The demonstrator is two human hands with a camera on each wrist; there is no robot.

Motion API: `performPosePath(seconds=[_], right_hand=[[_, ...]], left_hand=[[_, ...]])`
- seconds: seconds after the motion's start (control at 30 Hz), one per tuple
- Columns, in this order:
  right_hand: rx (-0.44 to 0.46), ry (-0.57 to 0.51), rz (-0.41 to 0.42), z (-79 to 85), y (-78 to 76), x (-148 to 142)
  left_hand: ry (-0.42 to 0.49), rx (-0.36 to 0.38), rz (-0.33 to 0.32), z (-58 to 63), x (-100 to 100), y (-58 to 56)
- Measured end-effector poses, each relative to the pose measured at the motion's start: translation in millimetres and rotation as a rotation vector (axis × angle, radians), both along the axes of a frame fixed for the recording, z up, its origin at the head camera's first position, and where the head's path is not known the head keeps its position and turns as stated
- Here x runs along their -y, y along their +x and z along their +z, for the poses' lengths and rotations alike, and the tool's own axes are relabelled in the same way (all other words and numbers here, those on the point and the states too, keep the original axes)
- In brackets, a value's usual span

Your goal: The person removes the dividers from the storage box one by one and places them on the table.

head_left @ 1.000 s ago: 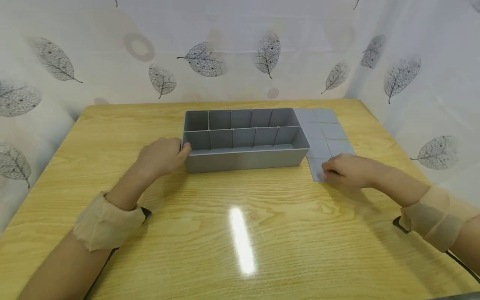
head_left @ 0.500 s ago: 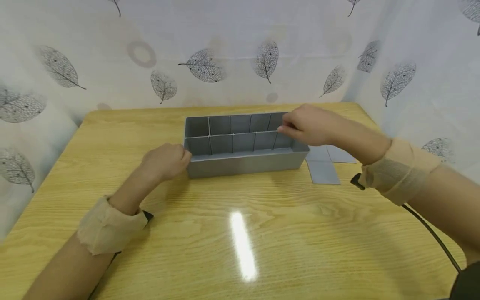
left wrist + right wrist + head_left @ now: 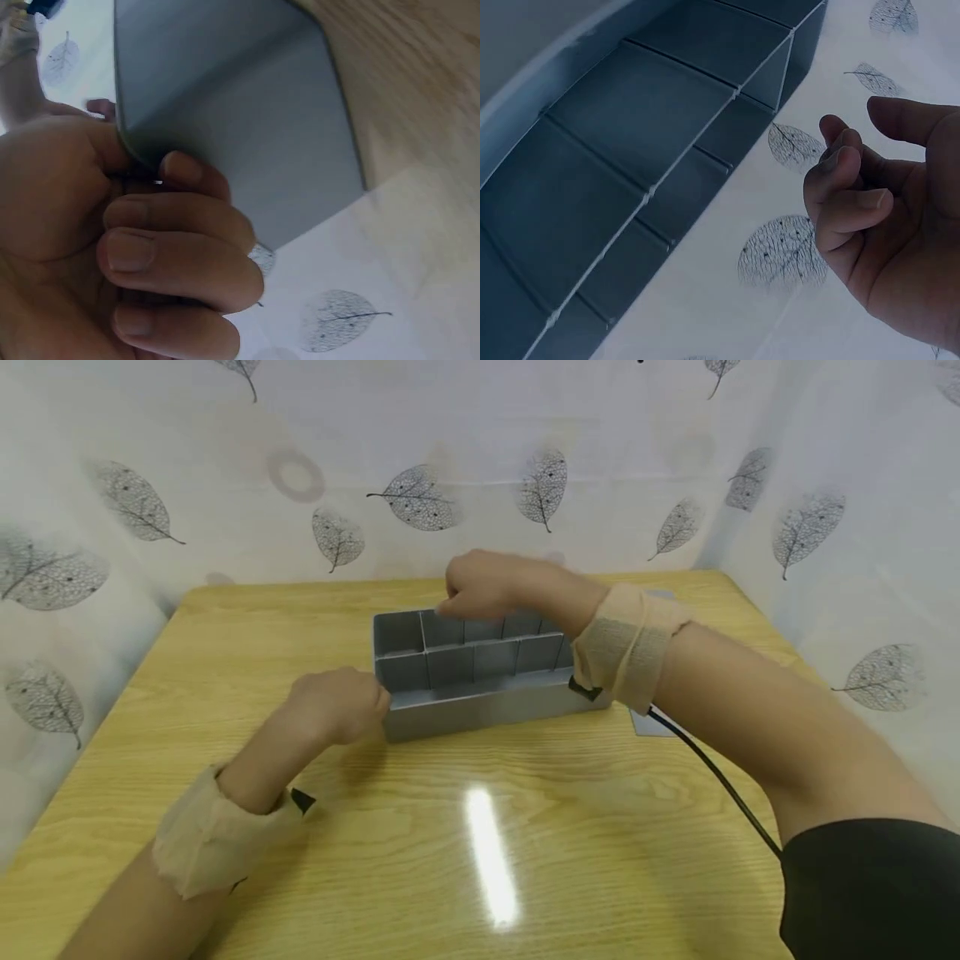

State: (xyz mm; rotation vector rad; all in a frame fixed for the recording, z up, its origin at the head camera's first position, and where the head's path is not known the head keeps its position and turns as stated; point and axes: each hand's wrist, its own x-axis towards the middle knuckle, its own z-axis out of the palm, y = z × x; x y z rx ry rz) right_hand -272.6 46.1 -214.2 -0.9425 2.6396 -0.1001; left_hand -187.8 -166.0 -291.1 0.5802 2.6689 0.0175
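Note:
A long grey storage box (image 3: 495, 714) with a lengthwise divider and thin cross dividers stands on the wooden table. At its left end, my left hand (image 3: 337, 706) grips the wall; the left wrist view shows the fingers curled against the grey side (image 3: 262, 127). My right hand (image 3: 491, 585) hovers over the box's back edge, hiding part of the rear compartments. In the right wrist view the right hand (image 3: 900, 225) has loosely bent fingers with nothing between them, apart from the lengthwise divider (image 3: 694, 142).
Flat grey panels (image 3: 651, 725) lie right of the box, mostly hidden behind my right forearm. A leaf-patterned curtain (image 3: 465, 435) hangs behind the table. A black cable (image 3: 720, 772) runs along the right forearm.
My right hand has left the grey panels at right and moved leftward across the box. The box's left end has shifted slightly nearer, with the left hand still on it.

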Motion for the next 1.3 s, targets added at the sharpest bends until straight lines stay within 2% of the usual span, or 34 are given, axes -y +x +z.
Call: performPosePath(seconds=[0.1, 0.2, 0.3, 0.4, 0.47, 0.53, 0.73, 0.9, 1.17, 1.3], right_hand=[[0.046, 0.018, -0.012, -8.3, -4.1, 13.4], [0.07, 0.044, -0.024, -19.5, -7.0, 25.8], [0.061, 0.085, -0.029, -29.6, -7.8, 36.4], [0.061, 0.114, -0.037, -36.6, -7.1, 42.3], [0.073, 0.119, -0.052, -40.4, -6.3, 44.0], [0.086, 0.125, -0.061, -43.9, -5.4, 44.4], [0.091, 0.1, -0.074, -51.8, -4.6, 45.7], [0.047, 0.07, -0.046, -53.6, -3.8, 48.5], [-0.04, 0.067, -0.022, -56.8, -2.8, 47.8], [-0.053, 0.05, -0.037, -56.2, -1.6, 46.1]], left_hand=[[-0.025, 0.007, -0.005, 4.3, -2.5, 3.1], [-0.01, 0.006, 0.003, 6.1, -1.9, 1.8], [0.067, -0.032, 0.06, 3.9, 0.7, -4.6], [0.176, -0.115, 0.138, -2.5, 2.8, -12.7], [0.234, -0.166, 0.17, -6.5, 3.0, -16.5], [0.257, -0.186, 0.18, -9.8, 3.1, -19.3], [0.235, -0.214, 0.178, -15.0, 4.3, -21.7], [0.174, -0.249, 0.189, -16.0, 5.5, -19.7], [0.152, -0.278, 0.202, -14.3, 4.5, -19.0], [0.148, -0.294, 0.219, -14.2, 2.7, -20.9]])
